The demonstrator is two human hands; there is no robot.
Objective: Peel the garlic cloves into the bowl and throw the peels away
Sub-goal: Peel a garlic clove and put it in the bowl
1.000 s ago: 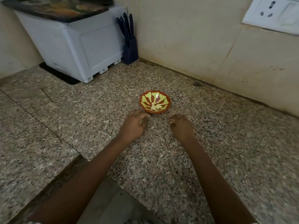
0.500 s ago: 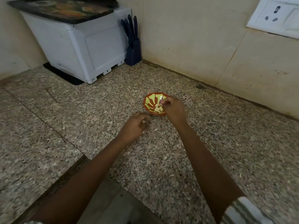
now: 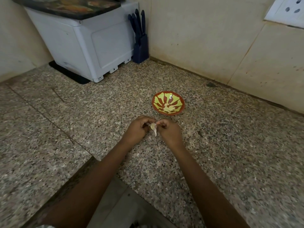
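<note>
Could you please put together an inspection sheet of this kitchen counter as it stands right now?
Surface: speckled granite counter, in a corner of tiled walls.
Job's things: red patterned bowl holding pale garlic pieces; one garlic clove, with skin hanging from it, held on the near side of the bowl.
Clutter: a small dark spot on the counter near the wall.
Hands: left hand and right hand both pinch the clove with their fingers.
Cables: nothing seen.
Surroundings: white box on a dark mat, knife block beside it, wall socket.
</note>
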